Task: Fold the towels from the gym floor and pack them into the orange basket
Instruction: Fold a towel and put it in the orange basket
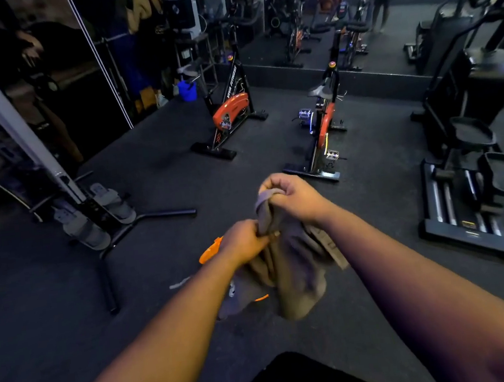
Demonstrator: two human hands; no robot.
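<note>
A grey-brown towel [294, 267] hangs bunched in the air in front of me. My left hand [245, 241] grips its upper edge at the lower left. My right hand [292, 197] grips another part of that edge a little higher and to the right. The orange basket [209, 252] stands on the dark floor beneath, mostly hidden behind my left hand and the towel; only an orange rim piece at the left and a sliver lower down show. A pale scrap of cloth [181, 282] lies on the floor left of the basket.
Two red exercise bikes [230, 111] [323, 129] stand ahead on the dark floor [161, 176]. A rowing machine's frame and footrests [99, 214] sit at the left, a stepper machine [476, 184] at the right. A mirror wall runs along the back.
</note>
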